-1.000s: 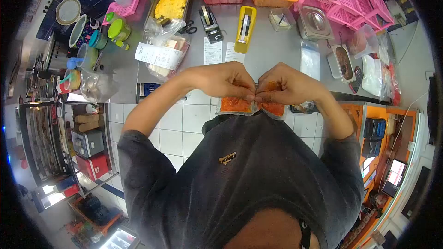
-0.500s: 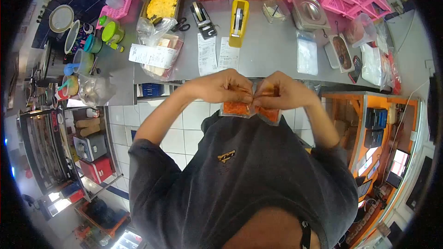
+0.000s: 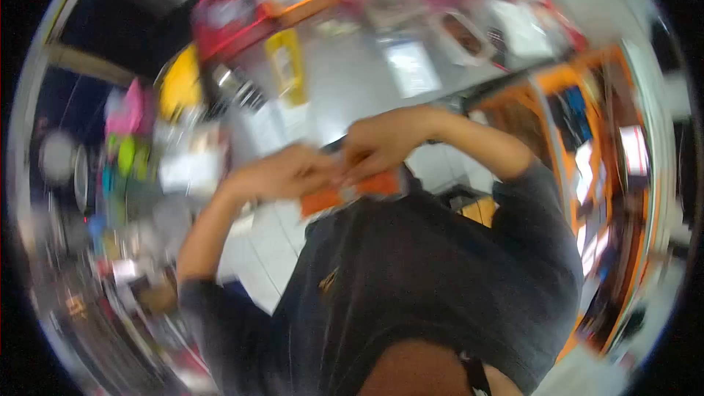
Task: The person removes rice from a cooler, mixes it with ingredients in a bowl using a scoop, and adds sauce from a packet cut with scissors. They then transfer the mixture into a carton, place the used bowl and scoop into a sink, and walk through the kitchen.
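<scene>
Progress: the pouch [image 3: 352, 189] looks already filled with something orange; its top edge is being worked, and the blur hides whether it is sealed.
Pouch place: held in the air before the chest, near the worktop [image 3: 352, 88] edge.
Left hand [image 3: 282, 172]: fingers together, pinching the pouch's top.
Right hand [image 3: 381, 139]: fingers curled together on the same edge, touching the left hand.
</scene>
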`<action>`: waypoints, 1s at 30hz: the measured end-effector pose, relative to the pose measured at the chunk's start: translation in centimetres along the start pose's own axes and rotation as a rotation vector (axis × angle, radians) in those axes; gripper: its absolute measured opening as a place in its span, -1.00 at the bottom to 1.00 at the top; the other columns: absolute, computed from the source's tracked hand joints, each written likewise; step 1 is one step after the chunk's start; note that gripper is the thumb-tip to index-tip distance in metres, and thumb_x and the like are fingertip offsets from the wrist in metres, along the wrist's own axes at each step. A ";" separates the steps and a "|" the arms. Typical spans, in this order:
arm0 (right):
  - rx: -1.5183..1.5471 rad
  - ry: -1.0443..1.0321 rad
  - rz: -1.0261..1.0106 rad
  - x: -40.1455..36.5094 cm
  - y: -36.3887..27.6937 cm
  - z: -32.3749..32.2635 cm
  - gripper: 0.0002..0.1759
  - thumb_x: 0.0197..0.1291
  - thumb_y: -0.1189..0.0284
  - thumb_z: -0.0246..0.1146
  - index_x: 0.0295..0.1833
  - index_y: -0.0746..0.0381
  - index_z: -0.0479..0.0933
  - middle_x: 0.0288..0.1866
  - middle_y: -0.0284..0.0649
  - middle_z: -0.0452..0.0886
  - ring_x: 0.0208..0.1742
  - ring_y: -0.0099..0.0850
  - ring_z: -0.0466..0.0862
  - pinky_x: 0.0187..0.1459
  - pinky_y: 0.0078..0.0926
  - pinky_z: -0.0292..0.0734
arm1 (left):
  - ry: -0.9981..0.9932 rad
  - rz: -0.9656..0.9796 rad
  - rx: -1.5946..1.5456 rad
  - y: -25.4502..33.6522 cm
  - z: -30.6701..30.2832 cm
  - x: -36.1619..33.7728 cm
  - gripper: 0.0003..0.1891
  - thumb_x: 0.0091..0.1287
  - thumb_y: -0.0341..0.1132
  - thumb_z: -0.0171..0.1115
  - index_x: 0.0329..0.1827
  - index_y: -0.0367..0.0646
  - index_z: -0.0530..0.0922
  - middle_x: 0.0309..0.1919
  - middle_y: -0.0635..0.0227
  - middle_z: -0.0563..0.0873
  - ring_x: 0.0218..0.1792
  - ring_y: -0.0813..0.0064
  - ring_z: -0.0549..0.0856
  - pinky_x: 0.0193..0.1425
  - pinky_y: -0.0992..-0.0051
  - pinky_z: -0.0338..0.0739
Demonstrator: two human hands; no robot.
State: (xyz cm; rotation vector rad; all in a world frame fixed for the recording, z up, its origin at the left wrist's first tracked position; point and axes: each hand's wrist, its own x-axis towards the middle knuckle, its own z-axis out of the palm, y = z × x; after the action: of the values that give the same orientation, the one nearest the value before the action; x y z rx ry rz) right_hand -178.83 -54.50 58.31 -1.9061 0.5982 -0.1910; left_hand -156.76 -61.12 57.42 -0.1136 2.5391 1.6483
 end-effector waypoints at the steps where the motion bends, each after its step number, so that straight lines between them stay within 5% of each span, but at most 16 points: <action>1: -0.061 -0.015 -0.037 -0.7 0.3 0.1 -0.63 0.35 0.24 0.20 -0.24 0.39 0.61 -0.55 -0.01 0.59 -0.55 -0.32 0.46 -0.40 -0.26 0.41 | -0.058 -0.146 0.025 1.6 -0.1 0.4 -0.79 0.43 -0.30 0.12 -0.15 -0.27 0.62 -0.52 0.13 0.65 -0.52 0.39 0.59 -0.40 0.35 0.46; 4: -0.086 0.190 -0.060 -2.9 0.1 2.3 -0.63 0.35 0.26 0.18 -0.28 0.41 0.57 -0.53 0.04 0.58 -0.54 -0.26 0.48 -0.39 -0.25 0.41 | 0.000 -0.130 -0.047 3.1 0.4 1.5 -0.82 0.38 -0.36 0.15 -0.32 -0.30 0.60 -0.61 0.26 0.57 -0.55 0.60 0.51 -0.45 0.49 0.39; 6: 0.080 0.448 -0.219 -4.0 -1.3 3.5 -0.65 0.37 0.29 0.17 -0.30 0.39 0.57 -0.53 0.04 0.58 -0.55 -0.23 0.49 -0.40 -0.26 0.41 | 0.020 -0.190 -0.100 3.6 0.4 1.9 -0.82 0.31 -0.40 0.19 -0.43 -0.32 0.57 -0.62 0.24 0.54 -0.59 0.57 0.46 -0.49 0.49 0.31; 11: 0.100 0.668 -0.118 -8.1 -3.7 6.7 -0.74 0.36 0.39 0.20 -0.25 0.39 0.61 -0.44 0.03 0.63 -0.47 -0.26 0.57 -0.33 -0.35 0.46 | -0.022 0.077 -0.097 5.4 1.0 5.4 -0.79 0.27 -0.37 0.22 -0.47 -0.34 0.53 -0.63 0.25 0.50 -0.61 0.48 0.45 -0.49 0.49 0.28; 16: 0.255 1.152 -0.307 -9.2 -3.0 10.8 -0.76 0.38 0.42 0.20 -0.17 0.41 0.63 -0.30 -0.05 0.69 -0.32 -0.39 0.65 -0.26 -0.44 0.49 | 0.034 0.171 -0.281 5.4 2.3 8.6 -0.72 0.28 -0.30 0.24 -0.50 -0.36 0.52 -0.62 0.29 0.52 -0.57 0.50 0.46 -0.47 0.50 0.27; 21: 0.443 1.255 -0.312 -10.8 -2.5 12.9 -0.77 0.40 0.41 0.19 -0.16 0.38 0.64 -0.29 -0.15 0.70 -0.30 -0.46 0.64 -0.25 -0.47 0.50 | 0.180 0.218 -0.510 5.9 4.6 12.0 -0.68 0.24 -0.23 0.27 -0.50 -0.36 0.54 -0.61 0.27 0.54 -0.54 0.47 0.48 -0.42 0.46 0.31; 23: 0.473 1.297 -0.298 -12.1 -2.4 13.4 -0.77 0.40 0.41 0.20 -0.17 0.37 0.65 -0.31 -0.18 0.70 -0.30 -0.48 0.64 -0.26 -0.48 0.50 | 0.015 0.211 -0.443 6.2 4.4 13.5 -0.75 0.23 -0.32 0.25 -0.47 -0.38 0.55 -0.59 0.26 0.54 -0.52 0.45 0.51 -0.40 0.46 0.35; 24: 0.469 1.182 -0.246 -13.2 -2.1 13.4 -0.76 0.40 0.40 0.20 -0.16 0.38 0.65 -0.30 -0.18 0.71 -0.30 -0.50 0.64 -0.27 -0.49 0.49 | -0.201 0.231 -0.356 6.0 3.3 14.7 -0.85 0.23 -0.43 0.21 -0.41 -0.38 0.57 -0.54 0.23 0.59 -0.49 0.39 0.55 -0.38 0.45 0.41; 25: 0.463 1.070 -0.197 -14.1 -2.0 13.3 -0.75 0.41 0.40 0.20 -0.15 0.39 0.65 -0.30 -0.18 0.71 -0.30 -0.52 0.64 -0.28 -0.50 0.49 | -0.204 0.236 -0.353 6.6 2.8 15.6 -0.85 0.23 -0.43 0.21 -0.41 -0.38 0.57 -0.54 0.23 0.59 -0.49 0.39 0.55 -0.38 0.45 0.41; 27: 0.279 1.093 -0.192 -15.4 -2.7 12.5 -0.73 0.35 0.31 0.25 -0.17 0.32 0.67 -0.39 -0.19 0.71 -0.38 -0.44 0.66 -0.34 -0.44 0.48 | -0.473 0.264 0.043 9.1 1.7 16.8 -0.93 0.22 -0.52 0.18 -0.35 -0.37 0.60 -0.47 0.20 0.64 -0.47 0.33 0.59 -0.37 0.43 0.45; 30: -0.098 0.864 0.266 -16.7 -4.8 10.9 -0.73 0.12 0.18 0.34 -0.35 0.18 0.69 -0.55 -0.21 0.65 -0.48 -0.20 0.64 -0.43 -0.24 0.46 | -0.596 0.198 0.156 11.3 1.7 18.1 -0.90 0.21 -0.51 0.23 -0.26 -0.31 0.67 -0.38 0.19 0.68 -0.41 0.31 0.65 -0.31 0.47 0.51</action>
State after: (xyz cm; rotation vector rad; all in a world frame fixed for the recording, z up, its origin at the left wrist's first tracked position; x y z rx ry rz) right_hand -187.35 -35.97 60.57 -1.7588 1.4425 -0.8426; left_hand -176.05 -55.01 64.53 0.5699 2.2409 1.2730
